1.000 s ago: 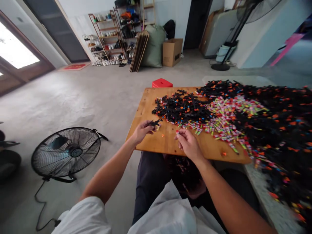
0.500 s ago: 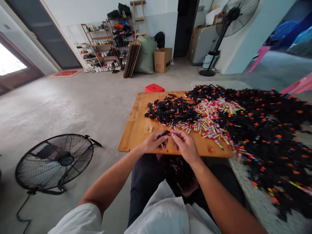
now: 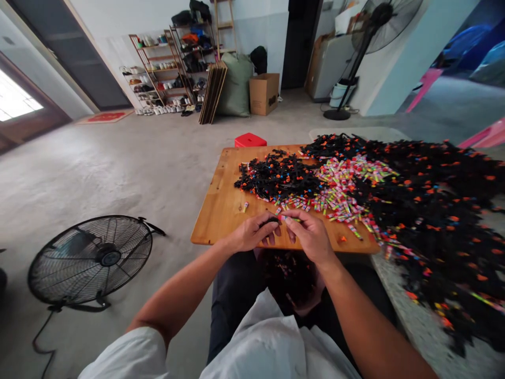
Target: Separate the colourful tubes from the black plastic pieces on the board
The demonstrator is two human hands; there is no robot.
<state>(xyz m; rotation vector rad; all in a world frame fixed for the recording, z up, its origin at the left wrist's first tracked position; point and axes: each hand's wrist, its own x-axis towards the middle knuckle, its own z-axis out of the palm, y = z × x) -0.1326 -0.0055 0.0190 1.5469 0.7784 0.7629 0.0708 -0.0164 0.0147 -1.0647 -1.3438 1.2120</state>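
Note:
Over the near edge of the wooden table (image 3: 215,210), my left hand (image 3: 252,232) is closed around a small black plastic piece (image 3: 271,220), mostly covered by the fingers. My right hand (image 3: 313,238) pinches a small colourful wrapped tube (image 3: 291,218), its red end facing the black piece. The two hands are close together, and whether the parts touch is too small to tell. Beyond them lies a heap of black plastic pieces (image 3: 272,176) with orange and blue bits. A pile of pink, green and white tubes (image 3: 343,184) lies beside it.
A larger mound of black pieces (image 3: 434,200) covers the stone-like surface (image 3: 398,300) at right. One loose tube (image 3: 245,207) and an orange bit (image 3: 343,239) lie on the table. A dark-filled container sits between my legs. A floor fan (image 3: 90,263) stands left, a red stool (image 3: 250,140) behind.
Both hands have shifted slightly right. The tube in my right hand now shows more of its length, and its red end sits by my left fingertips.

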